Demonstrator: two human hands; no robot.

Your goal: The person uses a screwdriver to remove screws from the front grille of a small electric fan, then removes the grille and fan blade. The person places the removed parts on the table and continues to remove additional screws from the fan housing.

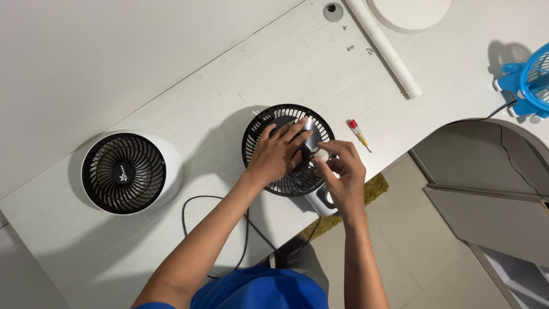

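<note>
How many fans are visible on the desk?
3: a white-bodied fan at left, a black-grilled fan under both hands at centre, and a blue fan cut off at the right edge.

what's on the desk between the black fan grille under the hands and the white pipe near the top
In the head view, a small screwdriver with a red and yellow handle lies between the black grille and the white pipe. The rest is bare white desk.

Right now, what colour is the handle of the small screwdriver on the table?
The screwdriver has a red and yellow handle, seen best in the head view.
</note>
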